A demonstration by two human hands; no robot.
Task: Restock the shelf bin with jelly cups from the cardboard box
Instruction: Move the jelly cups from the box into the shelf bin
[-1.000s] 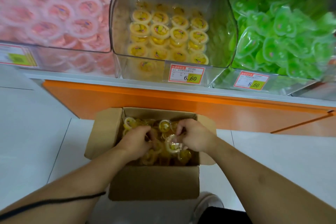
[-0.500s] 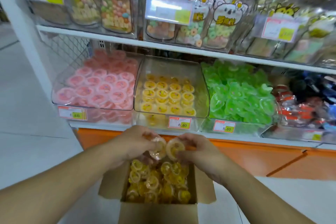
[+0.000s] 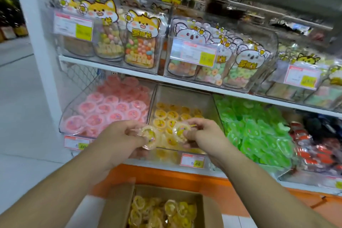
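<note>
Nearest, the open cardboard box [image 3: 118, 207] holds yellow jelly cups [image 3: 162, 213]. Above it, left hand [image 3: 120, 140] and right hand [image 3: 201, 135] each grasp jelly cups at the front rim of the clear shelf bin [image 3: 209, 105], whose far half stands unfilled.

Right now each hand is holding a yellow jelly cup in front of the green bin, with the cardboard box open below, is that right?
Not quite. The head view shows the left hand and right hand each holding a yellow jelly cup in front of the yellow bin, the middle one; the green bin sits to its right. The cardboard box is open below.
</note>
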